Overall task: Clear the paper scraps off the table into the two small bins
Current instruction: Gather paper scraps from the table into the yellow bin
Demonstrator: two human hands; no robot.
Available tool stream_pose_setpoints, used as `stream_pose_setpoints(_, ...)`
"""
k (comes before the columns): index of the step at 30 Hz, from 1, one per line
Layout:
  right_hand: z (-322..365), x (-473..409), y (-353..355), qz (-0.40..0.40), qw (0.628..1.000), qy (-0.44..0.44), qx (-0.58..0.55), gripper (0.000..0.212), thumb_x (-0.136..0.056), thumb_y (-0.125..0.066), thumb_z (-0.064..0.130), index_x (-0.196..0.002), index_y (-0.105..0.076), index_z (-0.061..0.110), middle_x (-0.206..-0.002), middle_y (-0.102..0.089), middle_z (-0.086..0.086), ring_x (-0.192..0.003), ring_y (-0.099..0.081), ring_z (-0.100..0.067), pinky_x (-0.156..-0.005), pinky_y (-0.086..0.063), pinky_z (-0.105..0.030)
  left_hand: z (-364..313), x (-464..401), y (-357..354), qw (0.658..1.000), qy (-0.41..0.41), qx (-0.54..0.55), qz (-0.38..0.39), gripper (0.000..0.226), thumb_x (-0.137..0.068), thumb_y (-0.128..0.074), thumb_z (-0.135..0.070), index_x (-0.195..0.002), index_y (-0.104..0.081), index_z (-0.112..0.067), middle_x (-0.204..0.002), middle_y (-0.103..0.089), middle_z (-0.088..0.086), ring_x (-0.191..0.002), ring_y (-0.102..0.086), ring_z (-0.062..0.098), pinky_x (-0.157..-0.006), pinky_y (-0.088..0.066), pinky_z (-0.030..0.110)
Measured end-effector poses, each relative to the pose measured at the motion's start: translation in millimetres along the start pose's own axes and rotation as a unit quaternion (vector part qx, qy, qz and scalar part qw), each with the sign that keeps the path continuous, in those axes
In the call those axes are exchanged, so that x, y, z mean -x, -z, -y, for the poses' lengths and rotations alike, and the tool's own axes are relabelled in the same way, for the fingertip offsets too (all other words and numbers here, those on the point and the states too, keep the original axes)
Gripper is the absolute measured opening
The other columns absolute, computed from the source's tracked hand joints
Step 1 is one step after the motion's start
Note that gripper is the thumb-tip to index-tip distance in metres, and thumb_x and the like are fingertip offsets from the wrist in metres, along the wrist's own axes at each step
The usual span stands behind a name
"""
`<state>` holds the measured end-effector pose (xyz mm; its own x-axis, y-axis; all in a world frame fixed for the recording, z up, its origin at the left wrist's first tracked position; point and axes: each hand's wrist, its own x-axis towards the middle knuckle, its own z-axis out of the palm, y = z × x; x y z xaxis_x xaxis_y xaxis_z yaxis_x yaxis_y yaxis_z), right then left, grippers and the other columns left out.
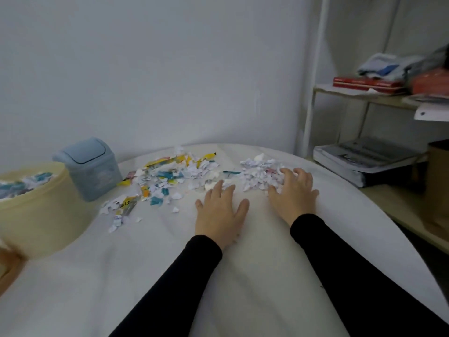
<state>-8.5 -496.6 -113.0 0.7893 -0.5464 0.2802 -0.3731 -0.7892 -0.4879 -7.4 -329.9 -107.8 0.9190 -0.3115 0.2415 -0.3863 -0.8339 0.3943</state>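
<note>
Sleeves of black cloth run up from the bottom edge at 6 o'clock to both hands, which lie on the white-covered table (pixel 150 276). Nearest of the 2, the left hand (pixel 222 212) presses palm-down and flat on the cloth, fingers spread and straight, gripping nothing; its fingertips touch the near fringe of the paper scraps (pixel 170 178). Just beyond it, toward 1 o'clock, the right hand (pixel 292 190) rests with fingers loosely bent over the white heap (pixel 257 173) of crumpled bits. It seems to be raking rather than pinching, though motion blur hides whether any piece is caught under the fingers.

Farther out, from 10 to 12 o'clock of the left hand, coloured scraps in yellow, teal and white lie scattered across the table, a few strays trailing toward 9 o'clock. At 9 o'clock stands the cream bin (pixel 41 215), open-topped and already holding scraps close to its rim. Behind it, at 10 o'clock, sits the blue bin (pixel 91 171) with its swing lid shut. At 2 o'clock, off the table, a shelf (pixel 359 93) carries books and folded cloth.

Likely risks from here: a fast sweep could flick light pieces over the table's curved far edge, dragging palms may bunch the loose cloth and bury scraps in its folds, and the cream bin looks full enough that a big handful would spill back out. The blue bin's lid must be pushed in first.
</note>
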Motion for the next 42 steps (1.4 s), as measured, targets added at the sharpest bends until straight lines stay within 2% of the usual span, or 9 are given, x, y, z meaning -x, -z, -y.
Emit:
stream_pose_setpoints(5,-7.7,-45.6,-11.1,0.004,0.999,-0.010,-0.036,0.065,-0.091,-0.047,0.050,-0.145,-0.029,0.019,-0.155,-0.019,-0.009,-0.143,-0.014,-0.030,-0.111,-0.021,-0.050,15.5,-60.6,-6.9,0.997,-0.072,0.029,0.003,0.058,-0.089,-0.046,-0.056,-0.140,-0.038,-0.030,-0.154,-0.027,-0.002,-0.141,-0.025,0.019,-0.115,-0.017,0.046)
stream_pose_setpoints(13,-7.6,-99.9,-19.0,0.116,0.988,0.099,-0.011,0.079,-0.084,-0.049,0.064,-0.149,-0.023,0.028,-0.157,-0.021,0.003,-0.145,-0.019,-0.020,-0.114,-0.012,-0.052,21.1,-108.5,-20.8,0.989,-0.091,-0.050,0.103,0.068,-0.087,-0.041,-0.065,-0.146,-0.026,-0.036,-0.158,-0.016,-0.007,-0.145,-0.015,0.015,-0.115,-0.007,0.043)
stream_pose_setpoints(18,0.4,-94.9,-28.0,0.182,0.966,0.167,-0.078,0.064,-0.082,-0.059,0.056,-0.137,-0.047,0.025,-0.138,-0.050,0.002,-0.126,-0.048,-0.019,-0.109,-0.033,-0.043,32.0,-113.7,-21.8,0.990,-0.118,-0.009,0.072,0.048,-0.090,-0.049,-0.050,-0.133,-0.051,-0.028,-0.144,-0.044,-0.003,-0.134,-0.039,0.015,-0.113,-0.026,0.035)
stream_pose_setpoints(22,8.6,-76.9,-26.7,0.218,0.939,0.221,-0.145,0.056,-0.080,-0.067,0.049,-0.130,-0.056,0.027,-0.132,-0.056,0.003,-0.112,-0.053,-0.009,-0.101,-0.041,-0.029,33.0,-98.0,-7.2,0.992,-0.112,0.025,0.044,0.034,-0.088,-0.052,-0.049,-0.109,-0.067,-0.027,-0.113,-0.065,-0.005,-0.106,-0.058,0.016,-0.091,-0.044,0.027)
stream_pose_setpoints(27,19.4,-61.6,-19.2,0.173,0.924,0.288,-0.182,0.049,-0.082,-0.065,0.050,-0.127,-0.056,0.034,-0.142,-0.046,0.012,-0.130,-0.042,-0.003,-0.109,-0.033,-0.028,40.3,-70.4,12.9,0.992,-0.067,0.017,-0.107,0.032,-0.086,-0.051,-0.055,-0.080,-0.065,-0.027,-0.084,-0.060,-0.012,-0.084,-0.055,0.012,-0.068,-0.039,0.027)
stream_pose_setpoints(30,25.6,-59.3,-10.5,0.111,0.950,0.253,-0.148,0.045,-0.086,-0.055,0.054,-0.127,-0.054,0.035,-0.142,-0.044,0.013,-0.129,-0.042,-0.006,-0.109,-0.033,-0.032,51.0,-61.0,19.2,0.977,-0.071,0.066,-0.188,0.029,-0.076,-0.047,-0.053,-0.080,-0.053,-0.025,-0.081,-0.051,-0.011,-0.084,-0.048,0.013,-0.068,-0.034,0.027)
stream_pose_setpoints(33,23.8,-53.5,-5.6,0.126,0.972,0.185,-0.074,0.050,-0.089,-0.045,0.058,-0.130,-0.053,0.030,-0.140,-0.049,0.007,-0.128,-0.045,-0.014,-0.108,-0.033,-0.039,51.2,-63.5,18.1,0.970,-0.087,0.091,-0.209,0.038,-0.070,-0.042,-0.051,-0.092,-0.052,-0.022,-0.096,-0.051,-0.008,-0.096,-0.045,0.014,-0.076,-0.030,0.024)
stream_pose_setpoints(38,16.2,-34.9,-7.6,0.066,0.991,0.083,0.083,0.057,-0.090,-0.035,0.062,-0.134,-0.047,0.029,-0.146,-0.042,0.001,-0.134,-0.035,-0.027,-0.110,-0.023,-0.052,26.5,-85.3,6.7,0.988,-0.112,0.020,-0.109,0.059,-0.076,-0.035,-0.065,-0.122,-0.052,-0.032,-0.133,-0.044,-0.006,-0.125,-0.038,0.018,-0.105,-0.029,0.042)
stream_pose_setpoints(42,13.5,-30.6,-15.3,0.119,0.986,-0.032,0.110,0.069,-0.088,-0.023,0.070,-0.143,-0.031,0.029,-0.153,-0.022,-0.007,-0.140,-0.016,-0.038,-0.112,-0.015,-0.059,5.6,-105.9,-1.8,0.996,-0.084,-0.030,-0.026,0.052,-0.087,-0.038,-0.057,-0.133,-0.045,-0.034,-0.145,-0.038,-0.005,-0.135,-0.028,0.021,-0.111,-0.018,0.051)
